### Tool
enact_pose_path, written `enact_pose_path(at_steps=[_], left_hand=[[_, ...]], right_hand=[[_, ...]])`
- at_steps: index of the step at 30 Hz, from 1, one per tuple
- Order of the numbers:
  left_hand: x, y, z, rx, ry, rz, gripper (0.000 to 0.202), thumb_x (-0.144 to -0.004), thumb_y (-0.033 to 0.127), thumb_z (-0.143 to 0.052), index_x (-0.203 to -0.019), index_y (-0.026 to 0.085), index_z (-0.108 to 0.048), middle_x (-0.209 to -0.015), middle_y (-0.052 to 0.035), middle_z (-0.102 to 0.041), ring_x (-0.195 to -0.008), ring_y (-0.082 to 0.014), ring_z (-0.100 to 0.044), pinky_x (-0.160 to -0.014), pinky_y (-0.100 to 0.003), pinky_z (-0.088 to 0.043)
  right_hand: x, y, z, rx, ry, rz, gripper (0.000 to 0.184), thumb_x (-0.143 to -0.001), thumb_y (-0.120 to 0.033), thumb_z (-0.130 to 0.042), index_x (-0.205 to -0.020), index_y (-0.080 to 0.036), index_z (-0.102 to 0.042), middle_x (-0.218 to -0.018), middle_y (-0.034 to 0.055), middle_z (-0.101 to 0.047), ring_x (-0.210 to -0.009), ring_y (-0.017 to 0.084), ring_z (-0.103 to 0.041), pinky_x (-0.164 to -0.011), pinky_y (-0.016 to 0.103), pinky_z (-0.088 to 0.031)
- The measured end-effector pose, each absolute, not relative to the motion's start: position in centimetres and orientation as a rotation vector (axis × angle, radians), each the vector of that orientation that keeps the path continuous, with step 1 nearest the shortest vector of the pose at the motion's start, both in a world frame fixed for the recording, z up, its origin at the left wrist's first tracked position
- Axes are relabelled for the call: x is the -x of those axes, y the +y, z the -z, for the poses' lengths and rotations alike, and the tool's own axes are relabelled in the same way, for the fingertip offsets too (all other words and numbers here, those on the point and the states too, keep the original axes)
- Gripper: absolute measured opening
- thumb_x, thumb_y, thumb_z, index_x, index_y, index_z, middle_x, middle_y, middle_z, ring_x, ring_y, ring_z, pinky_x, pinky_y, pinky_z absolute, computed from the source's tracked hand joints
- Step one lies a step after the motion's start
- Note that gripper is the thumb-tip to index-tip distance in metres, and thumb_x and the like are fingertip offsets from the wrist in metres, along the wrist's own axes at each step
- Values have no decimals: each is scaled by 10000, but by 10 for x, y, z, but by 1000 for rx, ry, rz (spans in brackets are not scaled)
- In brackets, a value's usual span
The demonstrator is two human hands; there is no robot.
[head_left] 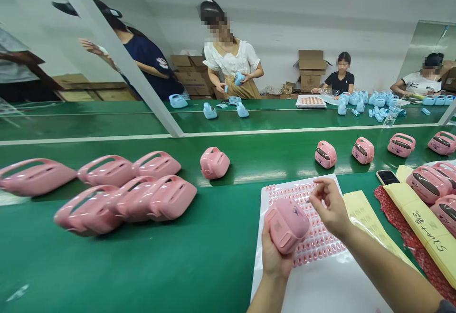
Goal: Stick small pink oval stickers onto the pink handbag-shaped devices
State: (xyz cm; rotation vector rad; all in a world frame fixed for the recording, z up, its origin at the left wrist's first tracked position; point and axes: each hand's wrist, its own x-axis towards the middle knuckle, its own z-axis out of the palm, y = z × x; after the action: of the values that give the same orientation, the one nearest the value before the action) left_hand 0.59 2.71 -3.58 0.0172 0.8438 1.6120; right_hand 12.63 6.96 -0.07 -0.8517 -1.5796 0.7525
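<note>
My left hand (274, 258) is closed around a rounded pink plastic case (289, 225) with a small dark print on its upper side. Its underside and much of its far face are hidden. Just to the right, my right hand (331, 208) has thumb and fingers pinched together, apart from the case. Something small and dark shows at the fingertips, too small to name. Beneath both hands lies a white sheet (309, 279) bearing rows of small pink oval stickers (313, 253), partly covered by the case and my hand.
Pink handled cases (171, 198) cluster at left, with others (402, 145) along the belt (263, 154). Yellow paper sheets (370, 222), a phone (387, 177) and red bubble wrap (399, 218) lie at right. Across the line, several people handle blue cases (178, 101).
</note>
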Motion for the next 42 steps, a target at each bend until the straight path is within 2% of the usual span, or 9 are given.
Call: enact_pose_path(at_steps=[5,7,12,16,21,26,29,33,42], left_hand=[[38,26,73,-158,471,-1635,492,-789,532,-503,-1224,304,-531,-934,-78,-734,-872,-288,-670,-775,-474,-513],[56,28,87,-269,321,-1665,485,-771,487,-551,-1237,362,-507,-1014,-53,-720,-951,-285,-647,-784,-460,-513],[78,36,99,-222,361,-1763,484,-735,485,-583,-1210,436,-506,-1111,-5,-682,-1042,-294,-596,-760,-445,-521],[73,40,96,-52,461,-1811,432,-732,545,-566,-1144,411,-572,-1032,-14,-706,-933,-270,-640,-685,-384,-537],[66,40,93,-53,267,-1823,484,-684,567,-610,-1102,324,-612,-1037,-58,-696,-987,-292,-618,-800,-425,-510],[62,38,91,-85,202,-1787,457,-714,547,-597,-1085,280,-611,-1067,-61,-685,-1015,-250,-610,-881,-388,-479],[55,37,88,-39,178,-1754,454,-725,527,-583,-1049,212,-629,-1011,-101,-704,-975,-263,-634,-864,-375,-489],[46,35,84,-7,167,-1763,515,-755,503,-539,-1158,185,-571,-969,-122,-711,-982,-278,-635,-858,-371,-488],[44,31,80,60,195,-1745,584,-781,526,-486,-1231,155,-498,-985,-142,-697,-911,-247,-657,-822,-335,-499]], right_hand=[[-91,148,20,1184,-1772,-784,371,-751,-48,-437,-1095,-186,-421,-926,49,-507,-749,146,-555,-769,356,-474],[-67,170,30,1198,-1833,-804,419,-709,20,-431,-1079,-174,-466,-969,69,-499,-842,166,-556,-835,371,-450],[-19,190,49,1236,-1979,-896,425,-706,40,-523,-1078,-166,-521,-1064,84,-510,-864,178,-562,-825,376,-454],[-8,190,53,1247,-1976,-970,286,-790,-103,-586,-1066,-168,-542,-1058,52,-546,-880,179,-568,-806,381,-464],[-19,182,41,1241,-1790,-1069,474,-640,59,-557,-1044,-189,-538,-993,49,-511,-778,154,-590,-829,372,-438],[-47,140,21,1139,-1551,-1256,473,-702,-177,-597,-1138,-215,-417,-955,22,-499,-678,123,-620,-699,321,-493],[-58,102,17,935,-1297,-1479,508,-628,-255,-680,-1081,-232,-452,-944,12,-510,-671,117,-611,-688,305,-493],[-54,71,22,865,-1144,-1556,584,-549,-222,-725,-1065,-243,-450,-968,9,-481,-602,78,-555,-677,285,-491],[-36,63,23,943,-1204,-1306,643,-610,-141,-598,-1182,-271,-335,-989,13,-437,-577,83,-572,-688,316,-530]])
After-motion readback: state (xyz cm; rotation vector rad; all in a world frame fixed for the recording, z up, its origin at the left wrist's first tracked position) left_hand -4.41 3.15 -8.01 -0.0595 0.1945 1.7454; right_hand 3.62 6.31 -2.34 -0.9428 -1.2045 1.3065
